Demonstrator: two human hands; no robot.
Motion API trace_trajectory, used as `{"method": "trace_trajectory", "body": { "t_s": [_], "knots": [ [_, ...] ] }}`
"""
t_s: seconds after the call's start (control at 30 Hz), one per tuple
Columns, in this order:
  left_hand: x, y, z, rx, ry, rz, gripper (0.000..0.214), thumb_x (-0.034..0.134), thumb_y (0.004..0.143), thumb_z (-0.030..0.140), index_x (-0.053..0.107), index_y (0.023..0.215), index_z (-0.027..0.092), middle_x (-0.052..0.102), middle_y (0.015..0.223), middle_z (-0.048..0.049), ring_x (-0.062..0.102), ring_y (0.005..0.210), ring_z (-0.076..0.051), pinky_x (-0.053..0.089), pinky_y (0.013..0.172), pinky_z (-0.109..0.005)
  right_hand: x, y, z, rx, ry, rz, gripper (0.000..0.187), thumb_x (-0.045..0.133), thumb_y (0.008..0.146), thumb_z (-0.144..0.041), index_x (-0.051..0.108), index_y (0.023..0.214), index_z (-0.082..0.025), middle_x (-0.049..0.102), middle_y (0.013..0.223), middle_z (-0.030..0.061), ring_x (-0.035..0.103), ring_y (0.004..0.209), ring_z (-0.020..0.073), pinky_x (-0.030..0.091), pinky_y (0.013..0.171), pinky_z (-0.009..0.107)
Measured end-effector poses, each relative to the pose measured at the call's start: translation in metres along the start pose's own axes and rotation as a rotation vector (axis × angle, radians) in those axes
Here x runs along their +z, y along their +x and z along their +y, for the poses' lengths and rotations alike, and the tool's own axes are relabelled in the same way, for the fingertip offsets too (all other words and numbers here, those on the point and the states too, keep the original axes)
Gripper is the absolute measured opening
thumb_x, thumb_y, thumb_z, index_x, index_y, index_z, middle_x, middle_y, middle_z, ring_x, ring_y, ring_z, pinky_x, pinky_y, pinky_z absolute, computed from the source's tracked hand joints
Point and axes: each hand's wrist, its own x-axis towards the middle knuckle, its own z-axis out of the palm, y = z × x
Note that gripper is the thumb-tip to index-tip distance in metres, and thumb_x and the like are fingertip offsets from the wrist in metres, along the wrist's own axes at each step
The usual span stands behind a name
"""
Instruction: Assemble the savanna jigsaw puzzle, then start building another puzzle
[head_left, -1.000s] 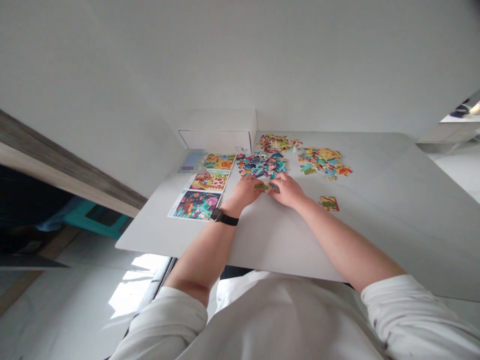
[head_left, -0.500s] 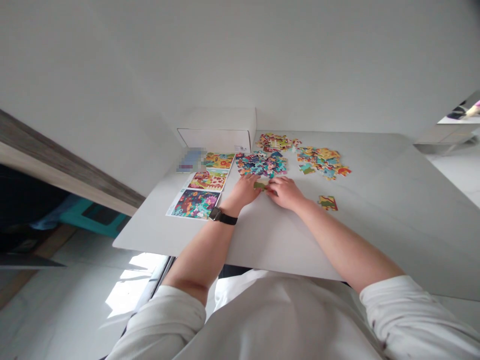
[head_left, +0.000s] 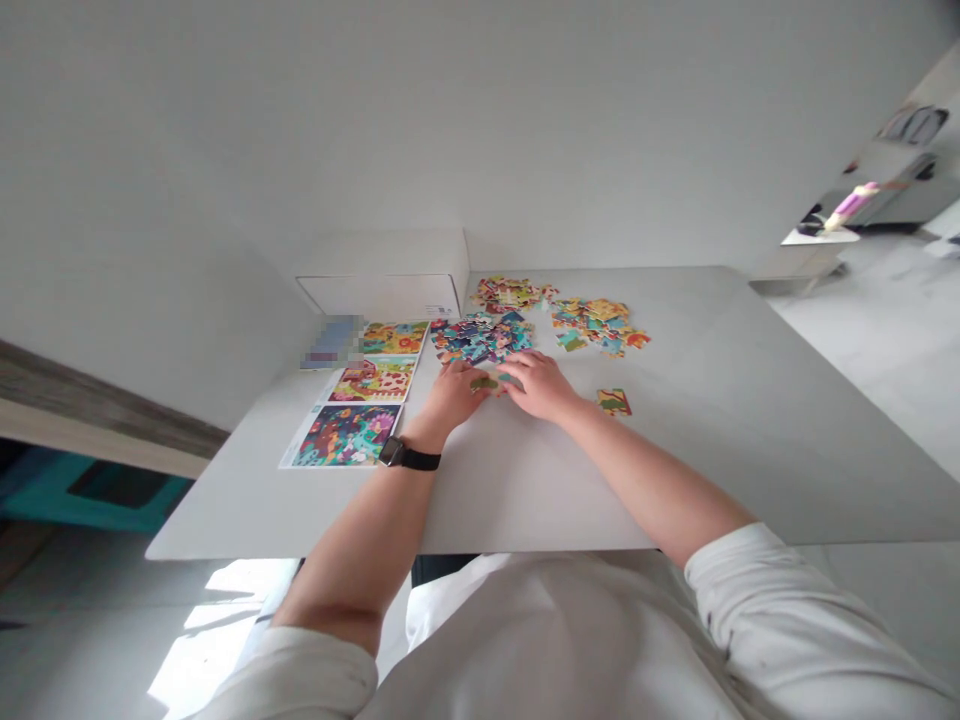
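My left hand (head_left: 451,393) and my right hand (head_left: 540,386) rest close together on a white table (head_left: 712,440), fingers curled around a small green-and-yellow puzzle piece (head_left: 486,381) between them. A black watch sits on my left wrist. Just beyond my fingers lies a heap of blue and pink puzzle pieces (head_left: 480,337). Two more heaps lie farther back: an orange and teal heap (head_left: 600,325) and a yellow and red heap (head_left: 510,293). A joined pair of pieces (head_left: 613,402) lies alone to the right of my right hand.
A sheet with three colourful reference pictures (head_left: 360,392) lies left of my hands. A white box (head_left: 386,275) stands at the back against the wall. A teal stool (head_left: 90,490) is on the floor to the left. Shelving with objects shows at the far right.
The view has swung to the right, so everything sits further left in the picture. My hands stay together on the small piece in front of the blue heap.
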Motion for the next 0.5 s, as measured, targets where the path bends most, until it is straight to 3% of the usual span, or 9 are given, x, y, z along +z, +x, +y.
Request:
{"method": "trace_trajectory", "body": {
  "t_s": [0.2, 0.3, 0.4, 0.5],
  "knots": [
    [0.004, 0.004, -0.005, -0.012, -0.019, 0.025, 0.028, 0.071, 0.098, 0.034, 0.088, 0.118, 0.025, 0.078, 0.122, -0.0142, 0.069, 0.125, -0.036, 0.053, 0.118, -0.052, -0.067, 0.002, 0.053, 0.072, 0.095, 0.346, 0.032, 0.061, 0.105, -0.025, 0.08, 0.131, -0.025, 0.077, 0.135, 0.01, 0.067, 0.131, 0.0291, 0.049, 0.12, 0.049],
    [0.005, 0.004, -0.007, -0.007, -0.037, 0.029, 0.028, 0.071, 0.098, 0.034, 0.089, 0.117, 0.026, 0.079, 0.122, -0.0141, 0.07, 0.122, -0.036, 0.055, 0.114, -0.051, -0.1, -0.009, 0.089, 0.16, 0.084, 0.449, 0.029, 0.06, 0.103, -0.026, 0.081, 0.123, -0.025, 0.079, 0.126, 0.0102, 0.071, 0.121, 0.0291, 0.054, 0.114, 0.048],
    [0.006, 0.003, -0.007, -0.013, -0.036, 0.054, 0.028, 0.071, 0.097, 0.036, 0.088, 0.116, 0.025, 0.078, 0.123, -0.0143, 0.07, 0.121, -0.036, 0.056, 0.112, -0.05, -0.113, -0.03, 0.125, 0.262, 0.03, 0.492, 0.028, 0.062, 0.101, -0.027, 0.082, 0.119, -0.023, 0.08, 0.122, 0.0119, 0.073, 0.119, 0.0308, 0.055, 0.113, 0.049],
    [0.006, 0.002, -0.007, -0.006, -0.039, 0.073, 0.028, 0.067, 0.097, 0.035, 0.087, 0.114, 0.024, 0.078, 0.123, -0.0144, 0.069, 0.122, -0.035, 0.055, 0.114, -0.05, -0.105, -0.056, 0.158, 0.401, -0.009, 0.499, 0.03, 0.061, 0.098, -0.023, 0.082, 0.118, -0.02, 0.08, 0.124, 0.0145, 0.074, 0.117, 0.0312, 0.056, 0.112, 0.049]
  ]
}}
